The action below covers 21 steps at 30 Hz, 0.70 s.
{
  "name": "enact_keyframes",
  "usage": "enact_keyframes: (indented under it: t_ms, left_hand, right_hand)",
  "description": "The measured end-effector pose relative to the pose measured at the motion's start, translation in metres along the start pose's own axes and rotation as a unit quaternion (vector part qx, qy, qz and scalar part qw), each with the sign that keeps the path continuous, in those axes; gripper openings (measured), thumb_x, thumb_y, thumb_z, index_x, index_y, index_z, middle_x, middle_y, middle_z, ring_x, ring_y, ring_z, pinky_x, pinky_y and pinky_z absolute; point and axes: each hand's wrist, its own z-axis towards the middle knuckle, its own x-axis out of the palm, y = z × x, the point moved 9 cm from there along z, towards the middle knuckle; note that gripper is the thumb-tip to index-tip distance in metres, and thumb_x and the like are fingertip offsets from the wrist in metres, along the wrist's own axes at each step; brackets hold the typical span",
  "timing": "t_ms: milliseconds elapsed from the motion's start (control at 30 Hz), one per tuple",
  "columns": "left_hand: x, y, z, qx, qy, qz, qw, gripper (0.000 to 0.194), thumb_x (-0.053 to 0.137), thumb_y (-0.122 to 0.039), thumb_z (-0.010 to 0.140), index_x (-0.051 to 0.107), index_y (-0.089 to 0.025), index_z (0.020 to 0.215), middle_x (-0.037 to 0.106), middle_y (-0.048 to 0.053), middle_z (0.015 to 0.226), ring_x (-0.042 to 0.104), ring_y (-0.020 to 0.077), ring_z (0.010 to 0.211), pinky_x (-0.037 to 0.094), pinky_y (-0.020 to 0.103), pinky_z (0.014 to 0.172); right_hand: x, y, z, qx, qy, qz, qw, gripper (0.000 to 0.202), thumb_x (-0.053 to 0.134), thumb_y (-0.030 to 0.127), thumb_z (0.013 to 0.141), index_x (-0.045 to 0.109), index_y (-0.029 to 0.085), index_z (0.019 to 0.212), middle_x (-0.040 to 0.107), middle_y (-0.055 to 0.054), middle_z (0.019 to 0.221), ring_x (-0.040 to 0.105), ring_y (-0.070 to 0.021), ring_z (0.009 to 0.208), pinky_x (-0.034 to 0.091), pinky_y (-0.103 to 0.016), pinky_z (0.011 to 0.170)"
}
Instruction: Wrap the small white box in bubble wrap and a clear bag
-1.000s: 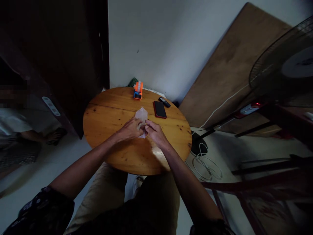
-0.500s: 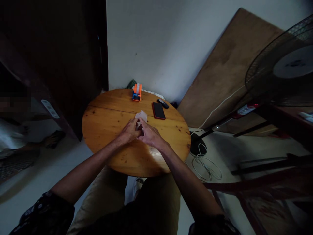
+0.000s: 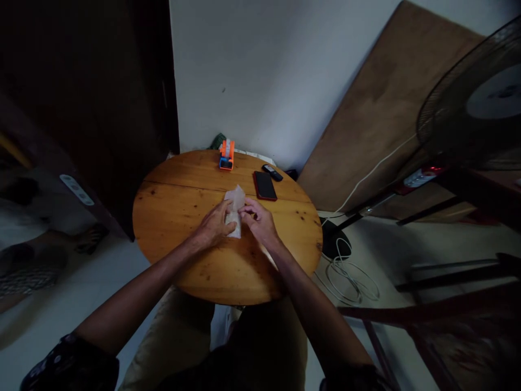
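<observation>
A thin, pale, folded sheet that looks like paper (image 3: 233, 231) is between my hands, over the middle of the round wooden table (image 3: 175, 217). My left hand (image 3: 215, 221) grips its left side, with the thumb across the lower part and the fingers higher up. At its right edge, my right hand (image 3: 259, 218) has thumb and fingers closed on a raised flap. The flap's upper corner stands up above my fingertips. Whether anything lies inside the folds, I cannot tell.
An orange and blue tape dispenser (image 3: 227, 156) stands at the table's far edge. A dark phone with a red edge (image 3: 265, 185) and a small black remote (image 3: 272, 172) lie right of it. A fan (image 3: 476, 103) and coiled cable (image 3: 345, 279) are at right; another person (image 3: 24, 233) is at left.
My hands have moved apart, and more of the paper shows between them. My right hand has shifted right with the paper's edge, and a flap now stands up.
</observation>
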Motion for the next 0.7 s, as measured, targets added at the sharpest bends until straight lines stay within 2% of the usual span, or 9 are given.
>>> enact_keyframes:
  t_ms: [133,267,367,467,567,633,700]
  left_hand:
    - [0.000,-0.003,-0.003,0.001,0.000,0.023,1.000,0.073,0.065,-0.019,0.077,0.044,-0.013,0.146,0.063,0.010,0.118,0.064,0.0184,0.092,0.054,0.035,0.091]
    - [-0.004,-0.024,-0.012,0.097,-0.033,0.093,0.990,0.048,0.061,-0.018,0.082,0.061,-0.019,0.129,0.058,0.011,0.131,0.062,0.0225,0.111,0.052,0.036,0.099]
    - [-0.001,-0.035,-0.017,0.153,-0.021,0.145,0.977,0.026,0.056,-0.018,0.086,0.071,-0.021,0.108,0.064,0.008,0.122,0.061,0.0231,0.113,0.051,0.036,0.100]
    - [0.001,-0.036,-0.017,0.165,-0.011,0.164,0.972,0.022,0.054,-0.017,0.087,0.072,-0.022,0.099,0.068,0.007,0.109,0.063,0.0230,0.106,0.052,0.036,0.096]
    - [0.001,-0.033,-0.016,0.169,-0.027,0.156,0.973,0.022,0.056,-0.016,0.086,0.072,-0.021,0.098,0.068,0.008,0.107,0.063,0.0233,0.105,0.052,0.036,0.095]
    - [0.002,-0.031,-0.015,0.172,-0.031,0.149,0.973,0.022,0.056,-0.015,0.085,0.073,-0.020,0.098,0.068,0.008,0.105,0.063,0.0235,0.104,0.052,0.036,0.095]
    - [0.003,-0.030,-0.016,0.176,-0.033,0.140,0.974,0.022,0.056,-0.014,0.084,0.073,-0.019,0.098,0.068,0.008,0.106,0.063,0.0236,0.104,0.052,0.036,0.095]
  right_hand:
    - [0.010,0.002,0.000,-0.028,0.021,-0.044,0.998,0.046,0.053,0.023,0.087,0.061,0.021,0.132,0.076,-0.006,0.104,0.068,-0.0201,0.100,0.052,-0.033,0.088]
    - [0.015,0.001,0.004,-0.054,0.040,-0.071,0.995,0.047,0.051,0.016,0.087,0.062,0.021,0.132,0.076,-0.007,0.106,0.068,-0.0210,0.103,0.049,-0.038,0.098]
    - [0.019,-0.001,0.006,-0.052,0.056,-0.045,0.996,0.047,0.050,0.014,0.086,0.061,0.022,0.131,0.077,-0.006,0.102,0.069,-0.0197,0.099,0.050,-0.037,0.096]
    - [0.009,-0.005,0.008,-0.040,0.012,-0.003,0.999,0.041,0.052,0.021,0.087,0.062,0.021,0.126,0.075,-0.006,0.101,0.069,-0.0185,0.096,0.053,-0.033,0.086]
    - [-0.010,-0.021,0.010,0.036,-0.056,0.021,0.998,0.037,0.059,0.030,0.083,0.063,0.019,0.118,0.073,-0.007,0.101,0.068,-0.0183,0.088,0.054,-0.028,0.071]
    - [-0.012,-0.036,0.011,0.123,-0.058,0.044,0.990,0.041,0.065,0.035,0.078,0.061,0.018,0.116,0.070,-0.006,0.094,0.066,-0.0172,0.076,0.050,-0.025,0.056]
    - [-0.006,-0.046,0.014,0.192,-0.033,0.070,0.978,0.046,0.071,0.038,0.073,0.060,0.017,0.113,0.067,-0.003,0.084,0.062,-0.0152,0.063,0.042,-0.022,0.044]
